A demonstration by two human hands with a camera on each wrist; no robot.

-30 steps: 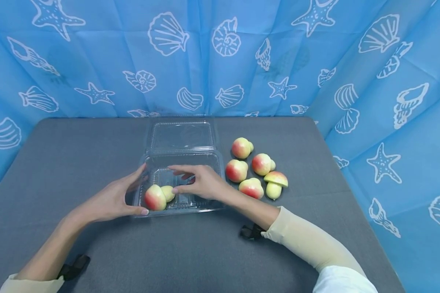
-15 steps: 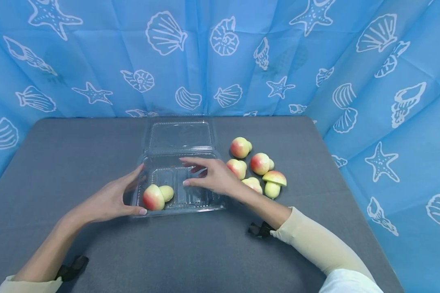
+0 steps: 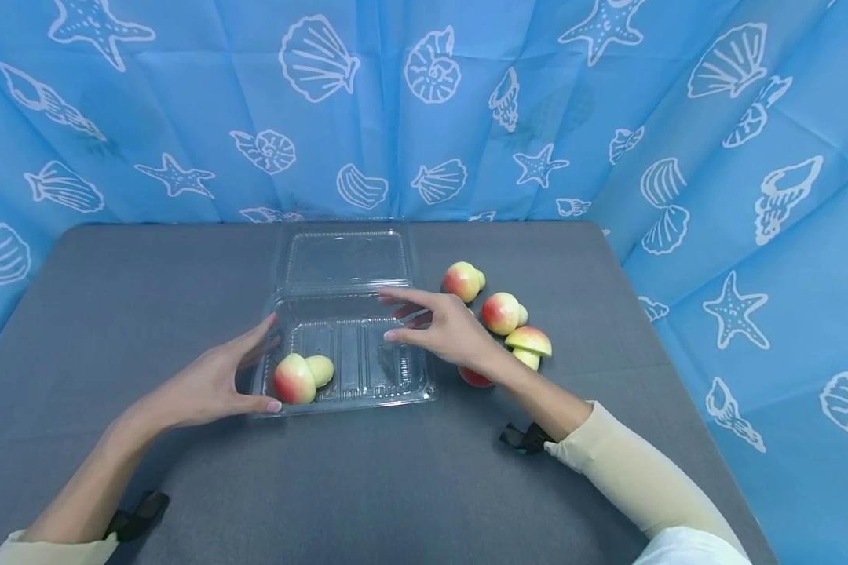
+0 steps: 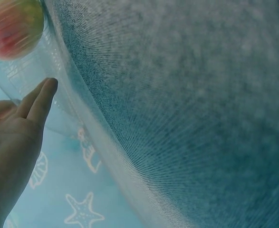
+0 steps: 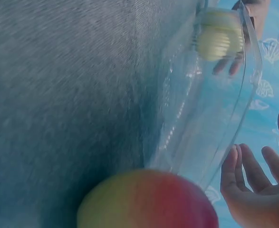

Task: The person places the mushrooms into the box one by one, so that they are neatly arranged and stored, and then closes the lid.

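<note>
A hinged clear plastic container (image 3: 350, 362) lies with its lid (image 3: 346, 259) folded back. One toy mushroom (image 3: 295, 380), with a red-and-yellow cap and pale stem, rests on its side in the left front of the container. My left hand (image 3: 201, 384) touches the container's left side, thumb at the front corner and fingers along the wall; these fingers look straight in the left wrist view. Above the container's right edge, my right hand (image 3: 452, 329) is spread and holds nothing. A mushroom cap (image 5: 149, 202) fills the bottom of the right wrist view.
Several more toy mushrooms (image 3: 502, 314) lie on the grey tablecloth (image 3: 367, 486) right of the container, some partly covered by the right hand and forearm. A blue curtain (image 3: 367, 102) with white shell prints hangs behind the table and along its right side.
My right hand has drawn away from the mushroom in the container, moving right toward the loose mushrooms, its fingers spreading. The left hand stays at the container's left side.
</note>
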